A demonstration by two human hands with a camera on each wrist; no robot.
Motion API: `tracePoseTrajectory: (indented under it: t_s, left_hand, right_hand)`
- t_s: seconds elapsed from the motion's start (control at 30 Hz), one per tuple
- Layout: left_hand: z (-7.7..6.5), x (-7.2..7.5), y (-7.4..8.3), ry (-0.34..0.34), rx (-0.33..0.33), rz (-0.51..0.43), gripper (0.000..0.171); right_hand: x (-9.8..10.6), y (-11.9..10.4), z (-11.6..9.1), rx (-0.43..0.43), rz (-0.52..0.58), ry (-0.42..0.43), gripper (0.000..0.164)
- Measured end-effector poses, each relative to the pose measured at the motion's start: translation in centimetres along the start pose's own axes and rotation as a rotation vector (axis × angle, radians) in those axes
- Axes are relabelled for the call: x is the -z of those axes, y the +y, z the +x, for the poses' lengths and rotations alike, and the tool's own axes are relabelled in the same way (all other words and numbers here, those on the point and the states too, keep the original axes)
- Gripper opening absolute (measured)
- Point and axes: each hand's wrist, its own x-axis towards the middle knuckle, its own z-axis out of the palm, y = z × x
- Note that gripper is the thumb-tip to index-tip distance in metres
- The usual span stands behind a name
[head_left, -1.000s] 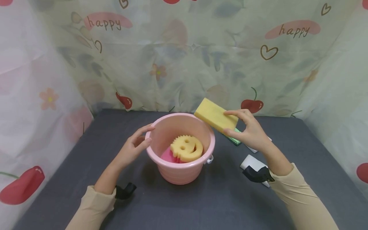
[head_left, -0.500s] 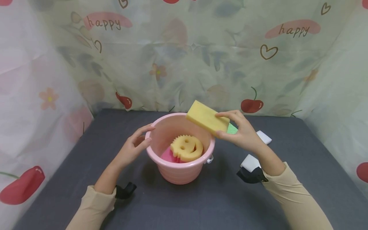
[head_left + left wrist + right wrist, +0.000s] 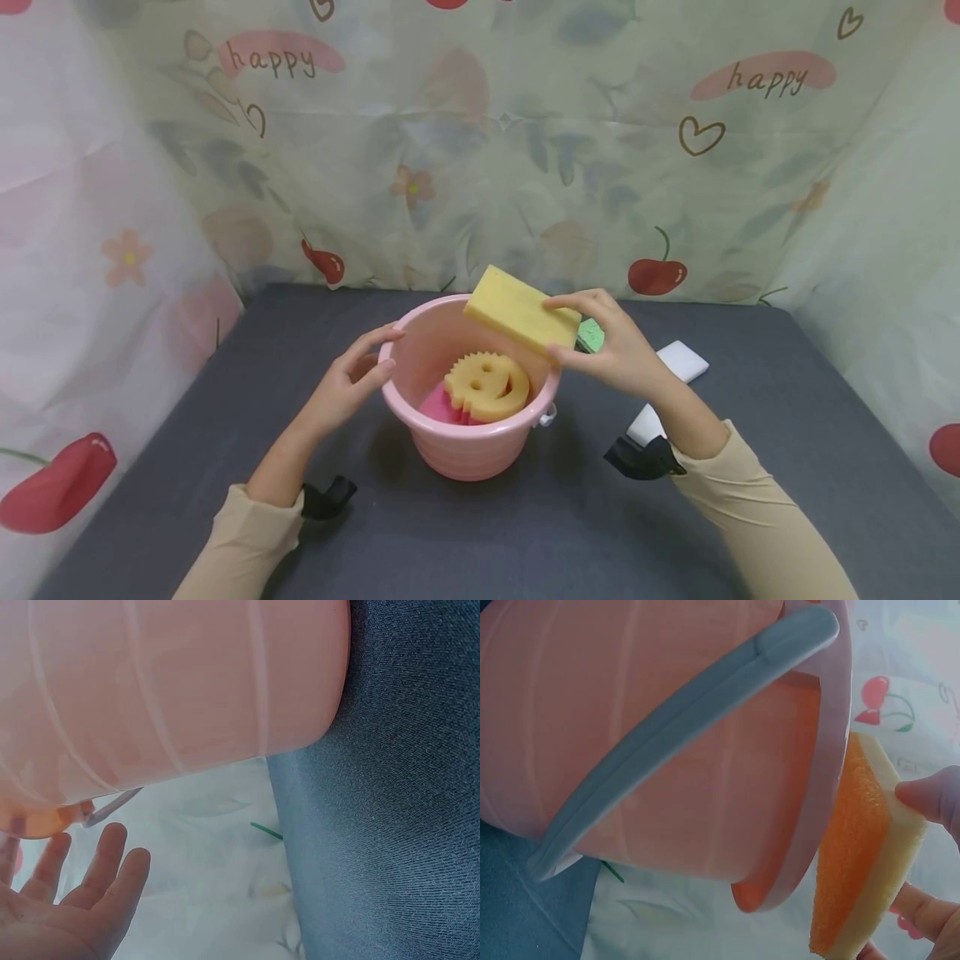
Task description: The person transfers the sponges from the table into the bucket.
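Yellow sponge point(image 3: 517, 308), one, block-shaped: we find it tilted above the far right part of the bucket's mouth, its outer end pinched between thumb and fingers of the right hand point(image 3: 618, 346); whether it touches the rim we cannot tell. Pink bucket point(image 3: 468, 454), one, upright on the surface point(image 3: 480, 542), grey handle point(image 3: 682, 718) hanging down its side. Left hand point(image 3: 352, 379): at the bucket's left rim, fingers loosely extended, lightly touching. Contents, as visible: a smiling-face sponge point(image 3: 498, 400) over a bright pink piece point(image 3: 437, 406). Risks, in our judgement: brought in too low, the yellow sponge could catch the rim and twist free; a shove there could slide or tip the bucket, the left hand's touch being slight; released askew, it could lodge slantwise on the face. Outlying: one green pad point(image 3: 591, 336), two white blocks point(image 3: 684, 360), printed cloth point(image 3: 480, 200) behind.
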Motion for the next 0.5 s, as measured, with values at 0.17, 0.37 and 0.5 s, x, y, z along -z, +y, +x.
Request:
tracePoseTrajectory:
  t_s: [0.17, 0.37, 0.5]
  left_hand:
    - [0.0, 0.0, 0.0, -0.001, -0.003, 0.001, 0.043]
    - [0.0, 0.0, 0.0, -0.004, -0.003, 0.004, 0.043]
    - [0.0, 0.1, 0.0, -0.006, -0.007, 0.002, 0.044]
  right_hand:
    - [-0.5, -0.6, 0.2, 0.017, 0.006, -0.020, 0.047]
    - [-1.0, -1.0, 0.5, 0.029, 0.012, -0.028, 0.046]
    - [-1.5, -1.1, 0.7, 0.045, 0.025, -0.038, 0.045]
